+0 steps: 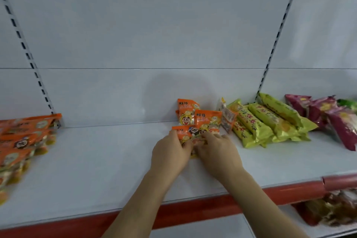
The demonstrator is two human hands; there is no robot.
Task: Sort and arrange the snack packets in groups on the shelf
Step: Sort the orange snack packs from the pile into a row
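Observation:
Three small orange snack packets with cartoon faces sit mid-shelf: one leans on the back wall (186,113), one lies in front of it (207,121), and a front one (182,133) lies under my fingers. My left hand (170,152) grips the front packet's left side. My right hand (216,152) holds its right side, fingers curled over it. The packet's lower part is hidden by both hands. Both hands touch each other at the middle.
Green-yellow long packets (270,123) lie in a row to the right, with a small clear packet (228,117) beside them and purple packets (332,118) further right. A group of orange packets (23,141) covers the shelf's left end. The white shelf (96,160) has a red front edge.

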